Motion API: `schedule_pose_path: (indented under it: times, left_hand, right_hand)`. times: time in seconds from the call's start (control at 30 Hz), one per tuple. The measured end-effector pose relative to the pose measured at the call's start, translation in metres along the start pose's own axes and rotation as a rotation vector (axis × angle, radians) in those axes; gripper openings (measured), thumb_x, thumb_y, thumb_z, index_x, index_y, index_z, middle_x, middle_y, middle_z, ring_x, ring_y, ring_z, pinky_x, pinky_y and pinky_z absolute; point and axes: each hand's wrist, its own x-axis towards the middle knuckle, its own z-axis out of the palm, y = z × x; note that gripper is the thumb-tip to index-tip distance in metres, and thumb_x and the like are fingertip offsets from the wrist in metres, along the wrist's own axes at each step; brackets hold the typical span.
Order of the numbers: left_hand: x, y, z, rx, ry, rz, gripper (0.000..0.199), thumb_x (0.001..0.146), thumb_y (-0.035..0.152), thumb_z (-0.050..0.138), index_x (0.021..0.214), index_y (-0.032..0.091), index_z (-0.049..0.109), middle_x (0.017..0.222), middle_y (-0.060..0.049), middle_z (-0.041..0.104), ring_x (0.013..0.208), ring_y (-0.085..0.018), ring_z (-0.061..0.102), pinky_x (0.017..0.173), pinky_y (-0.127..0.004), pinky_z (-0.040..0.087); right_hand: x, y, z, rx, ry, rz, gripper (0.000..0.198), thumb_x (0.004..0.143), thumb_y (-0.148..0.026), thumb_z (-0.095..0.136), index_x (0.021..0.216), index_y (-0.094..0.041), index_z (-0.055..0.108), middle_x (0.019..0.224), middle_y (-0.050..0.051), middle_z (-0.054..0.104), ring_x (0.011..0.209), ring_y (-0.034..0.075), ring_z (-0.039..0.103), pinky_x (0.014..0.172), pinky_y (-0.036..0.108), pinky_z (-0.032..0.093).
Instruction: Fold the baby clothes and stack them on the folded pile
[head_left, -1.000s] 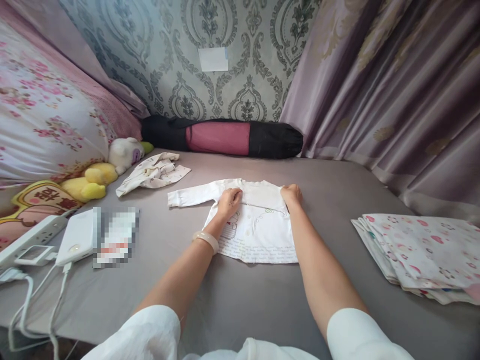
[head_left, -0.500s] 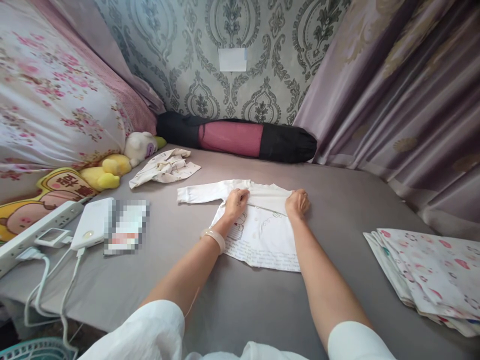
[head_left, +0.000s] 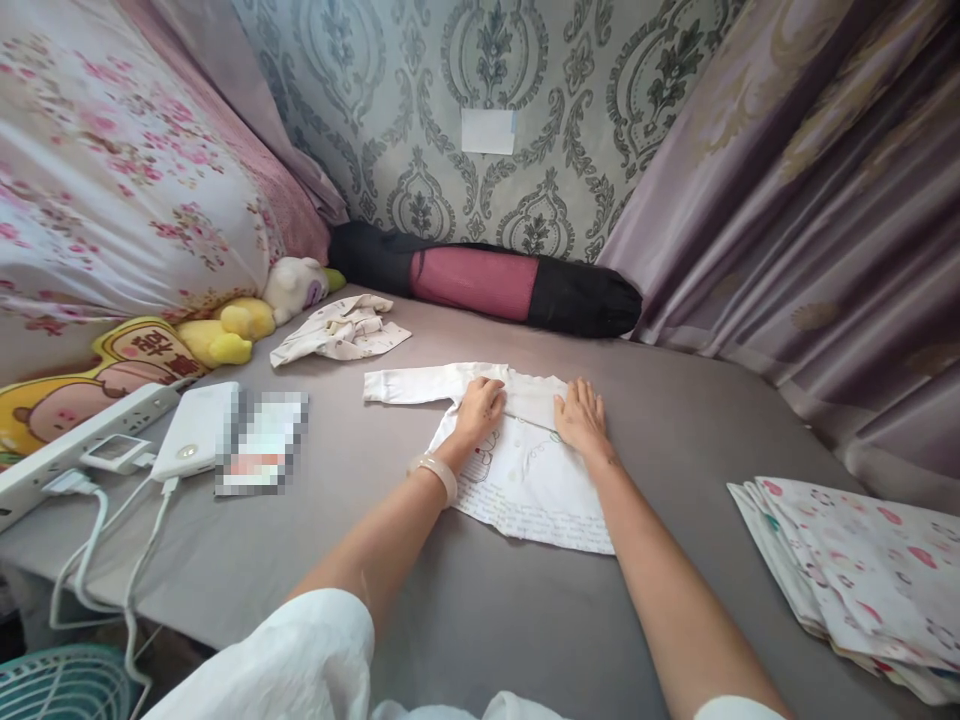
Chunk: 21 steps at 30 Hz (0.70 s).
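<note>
A grey-sheeted bed (head_left: 487, 620) spreads beneath everything, backed by a patterned wall (head_left: 577, 60) and flanked on the right by a purple curtain (head_left: 735, 240). Floral bedding (head_left: 150, 190) bulges at the left. A long black-and-pink bag (head_left: 480, 280) lies along the wall's foot. A stack of folded printed cloth (head_left: 862, 570) sits at the right, well apart from the white shirt (head_left: 540, 500), which lies flat in the middle of the bed, one sleeve stretched leftward and a strip of cloth folded across its upper chest. A crumpled cream cloth (head_left: 337, 330) rests beyond that sleeve.

The person's right hand (head_left: 581, 415) lies on the shirt's upper right, fingers apart and extended. The left hand (head_left: 482, 408) rests near the neckline with fingers bent; whether they pinch the fabric cannot be told. A white power bank (head_left: 195, 430) lies beside the power strip (head_left: 82, 450). Smallest is the pale bangle (head_left: 439, 475) around the left wrist.
</note>
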Motion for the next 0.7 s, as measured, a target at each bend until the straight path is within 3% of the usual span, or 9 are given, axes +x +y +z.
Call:
schedule_pose_path:
  times: [0.13, 0.27, 0.37, 0.5, 0.7]
  left_hand:
    - [0.0, 0.002, -0.003, 0.034, -0.046, -0.014, 0.028, 0.087, 0.019, 0.051, 0.113, 0.018, 0.061, 0.097, -0.009, 0.061, 0.099, -0.024, 0.056, 0.093, -0.038, 0.045]
    - [0.001, 0.001, -0.002, 0.065, -0.076, 0.007, 0.025, 0.088, 0.018, 0.048, 0.106, 0.02, 0.065, 0.095, -0.007, 0.063, 0.096, -0.022, 0.057, 0.092, -0.035, 0.046]
    - [0.002, 0.002, -0.002, 0.066, -0.079, 0.037, 0.029, 0.088, 0.016, 0.045, 0.107, 0.019, 0.066, 0.103, -0.008, 0.064, 0.1, -0.022, 0.056, 0.094, -0.034, 0.045]
    - [0.003, 0.003, -0.003, 0.109, -0.043, 0.069, 0.039, 0.089, 0.016, 0.041, 0.124, 0.019, 0.059, 0.121, -0.009, 0.06, 0.108, -0.024, 0.05, 0.099, -0.037, 0.041]
    - [0.001, 0.008, -0.003, 0.226, -0.107, 0.027, 0.042, 0.09, 0.016, 0.038, 0.128, 0.017, 0.056, 0.125, -0.01, 0.059, 0.111, -0.027, 0.047, 0.1, -0.042, 0.038]
  right_hand:
    - [-0.001, -0.006, 0.012, 0.004, -0.091, 0.039, 0.065, 0.1, -0.041, 0.023, 0.149, 0.001, 0.028, 0.158, 0.018, 0.022, 0.147, 0.028, 0.015, 0.118, 0.041, 0.01]
    - [0.002, -0.004, 0.014, -0.002, -0.111, 0.062, 0.067, 0.1, -0.043, 0.018, 0.15, 0.0, 0.026, 0.159, 0.016, 0.021, 0.147, 0.026, 0.013, 0.119, 0.04, 0.009]
    - [0.002, -0.004, 0.013, -0.003, -0.109, 0.067, 0.067, 0.099, -0.043, 0.018, 0.15, 0.0, 0.026, 0.159, 0.016, 0.022, 0.147, 0.026, 0.014, 0.119, 0.04, 0.01]
    - [0.0, -0.005, 0.015, 0.006, -0.037, 0.113, 0.067, 0.099, -0.042, 0.017, 0.149, 0.001, 0.028, 0.158, 0.018, 0.023, 0.146, 0.028, 0.017, 0.118, 0.04, 0.014]
    - [0.0, -0.008, 0.015, 0.002, -0.036, 0.158, 0.067, 0.099, -0.042, 0.019, 0.148, 0.002, 0.03, 0.157, 0.018, 0.025, 0.146, 0.029, 0.018, 0.118, 0.042, 0.015]
